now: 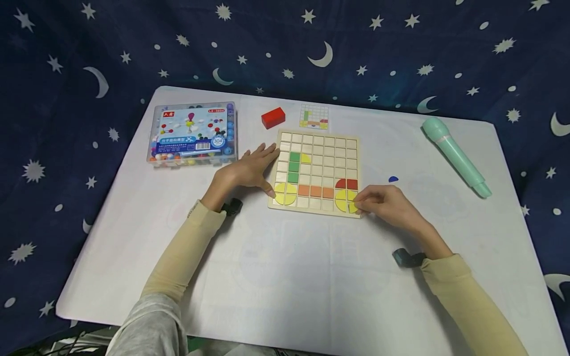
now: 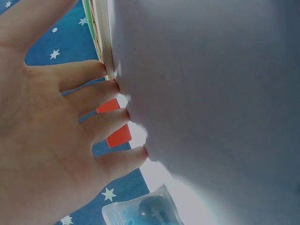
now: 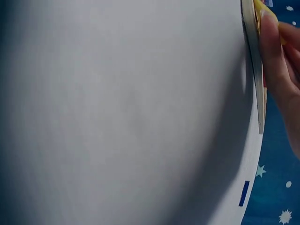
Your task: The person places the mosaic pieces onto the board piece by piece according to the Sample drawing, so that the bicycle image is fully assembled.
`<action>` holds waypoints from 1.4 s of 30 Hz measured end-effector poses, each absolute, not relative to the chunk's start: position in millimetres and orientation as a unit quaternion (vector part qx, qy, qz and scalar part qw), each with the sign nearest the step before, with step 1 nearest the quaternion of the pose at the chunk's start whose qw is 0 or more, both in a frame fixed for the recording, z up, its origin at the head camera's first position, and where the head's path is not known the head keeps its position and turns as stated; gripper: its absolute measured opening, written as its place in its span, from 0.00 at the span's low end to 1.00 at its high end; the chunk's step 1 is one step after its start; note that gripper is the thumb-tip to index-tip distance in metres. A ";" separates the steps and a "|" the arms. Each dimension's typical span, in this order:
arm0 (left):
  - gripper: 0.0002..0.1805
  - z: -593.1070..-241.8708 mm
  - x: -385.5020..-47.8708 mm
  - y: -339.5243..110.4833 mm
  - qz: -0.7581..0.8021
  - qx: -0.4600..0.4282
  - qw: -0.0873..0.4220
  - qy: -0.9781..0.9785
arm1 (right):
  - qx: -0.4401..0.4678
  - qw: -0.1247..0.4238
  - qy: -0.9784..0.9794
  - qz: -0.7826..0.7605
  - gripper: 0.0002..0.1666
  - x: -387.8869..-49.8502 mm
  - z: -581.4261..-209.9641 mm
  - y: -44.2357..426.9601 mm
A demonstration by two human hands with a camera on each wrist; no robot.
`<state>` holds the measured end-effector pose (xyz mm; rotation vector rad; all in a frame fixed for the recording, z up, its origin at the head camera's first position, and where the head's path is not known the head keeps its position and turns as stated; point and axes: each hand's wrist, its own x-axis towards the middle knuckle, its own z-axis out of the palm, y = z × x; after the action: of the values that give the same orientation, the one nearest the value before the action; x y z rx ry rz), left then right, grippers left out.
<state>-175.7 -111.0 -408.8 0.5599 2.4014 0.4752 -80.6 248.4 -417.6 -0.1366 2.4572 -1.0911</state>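
A square wooden grid board [image 1: 311, 211] lies on the table, fitted with green squares [image 1: 294, 165], orange squares [image 1: 315, 191], red pieces [image 1: 352, 184] and yellow quarter-circles [image 1: 285, 194]. Along its left edge my left hand [image 1: 252, 167] rests with spread fingers, the thumb by the lower-left yellow circle. At the lower-right corner my right hand [image 1: 389, 203] pinches a yellow piece [image 3: 266, 9] between thumb and finger. Its fingers partly hide that corner's yellow circle. Right of the board lies a small blue half-circle piece [image 1: 393, 179].
Behind the board are a printed pattern card [image 1: 313, 117] and a red block [image 1: 273, 118]. A clear plastic case [image 1: 192, 133] of colored beads stands at the back left. Toward the right lies a mint-green microphone-shaped object [image 1: 456, 157]. A starry curtain [image 1: 276, 44] hangs behind the white table [image 1: 311, 277].
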 end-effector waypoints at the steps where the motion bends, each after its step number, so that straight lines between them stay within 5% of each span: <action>1: 0.70 -408.7 -175.6 -111.0 0.179 0.212 0.310 0.909 | -0.051 0.217 0.890 -0.398 0.07 -79.4 -417.9 247.3; 10: 0.70 -408.5 -175.3 -110.3 0.179 0.207 0.311 0.910 | -0.054 0.163 0.913 -0.371 0.04 -71.5 -417.5 234.8; 42: 0.70 -408.0 -176.0 -110.7 0.179 0.212 0.314 0.908 | -0.037 0.117 0.930 -0.346 0.07 -73.6 -414.6 244.4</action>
<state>-176.0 -110.7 -408.0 0.5596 2.3939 0.4718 -73.6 244.4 -414.6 -0.1087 2.7217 -1.0139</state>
